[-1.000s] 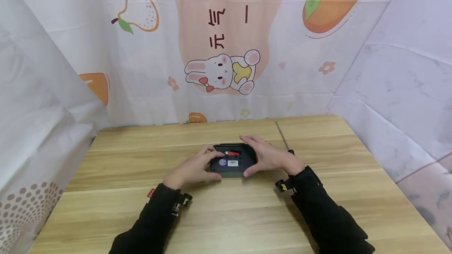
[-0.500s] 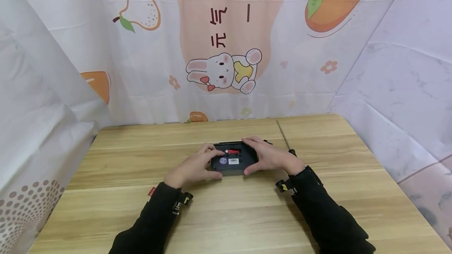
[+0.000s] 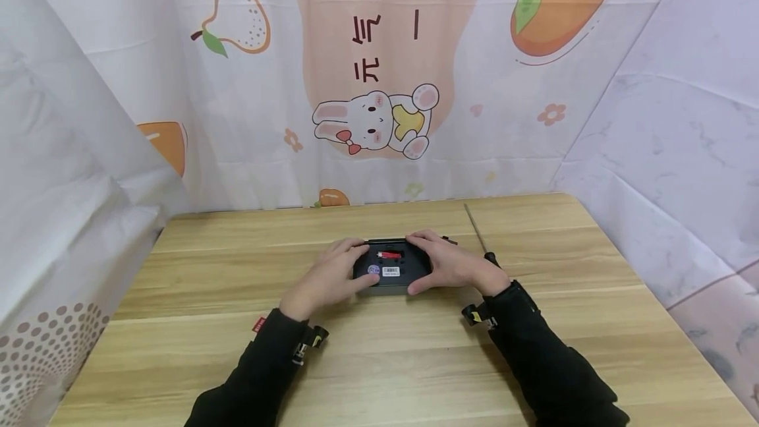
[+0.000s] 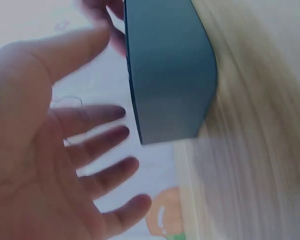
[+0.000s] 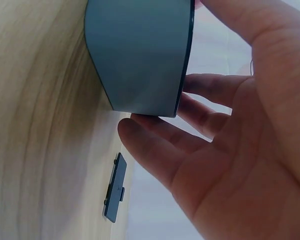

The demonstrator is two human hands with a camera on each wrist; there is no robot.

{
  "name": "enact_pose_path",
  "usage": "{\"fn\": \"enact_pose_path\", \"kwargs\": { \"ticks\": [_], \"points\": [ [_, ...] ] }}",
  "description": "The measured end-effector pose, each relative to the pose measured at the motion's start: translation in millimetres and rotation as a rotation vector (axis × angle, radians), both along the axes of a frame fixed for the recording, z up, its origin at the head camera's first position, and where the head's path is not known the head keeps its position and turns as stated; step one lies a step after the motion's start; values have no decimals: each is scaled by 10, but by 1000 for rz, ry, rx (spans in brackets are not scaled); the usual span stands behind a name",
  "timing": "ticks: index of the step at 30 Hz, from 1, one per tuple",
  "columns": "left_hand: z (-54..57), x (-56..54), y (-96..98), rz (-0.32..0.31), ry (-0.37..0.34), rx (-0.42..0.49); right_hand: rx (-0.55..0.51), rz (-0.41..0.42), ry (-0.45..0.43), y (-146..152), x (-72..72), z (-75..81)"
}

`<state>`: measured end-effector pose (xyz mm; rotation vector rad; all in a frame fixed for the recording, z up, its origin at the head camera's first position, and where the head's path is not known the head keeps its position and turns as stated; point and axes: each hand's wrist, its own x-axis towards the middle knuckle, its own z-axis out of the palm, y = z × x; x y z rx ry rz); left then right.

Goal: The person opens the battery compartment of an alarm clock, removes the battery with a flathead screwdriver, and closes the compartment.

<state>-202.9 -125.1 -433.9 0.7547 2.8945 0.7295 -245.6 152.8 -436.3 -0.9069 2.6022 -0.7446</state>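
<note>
A dark box-shaped device (image 3: 410, 267) lies on the table with its back up, showing a recessed battery slot, a barcode label and a round purple sticker. A red battery (image 3: 389, 255) is in the slot. At the left end, my left hand (image 3: 325, 277) is spread with straight fingers, its thumb over the device's near left corner. The left wrist view shows those fingertips just beside the device's edge. My right hand (image 3: 449, 262) holds the right end, thumb on the near side and fingers round the far side and end.
Beyond the right hand lies a small black battery cover (image 5: 115, 188), tabs showing. A screwdriver (image 3: 477, 230) with a black handle lies behind the right wrist, its shaft toward the back edge. A printed curtain (image 3: 249, 117) hangs behind the wooden table (image 3: 379, 361).
My left hand has loosened from the device's left end; its index finger has drawn back from beside the battery and its thumb has risen over the corner. The right hand keeps its hold.
</note>
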Motion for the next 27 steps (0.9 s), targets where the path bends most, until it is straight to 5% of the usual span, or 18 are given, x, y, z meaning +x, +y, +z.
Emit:
{"fn": "enact_pose_path", "kwargs": {
  "ticks": [27],
  "points": [
    [-60,146,351,92,40,-28,-25,16,-4,33,5,-10]
  ]
}}
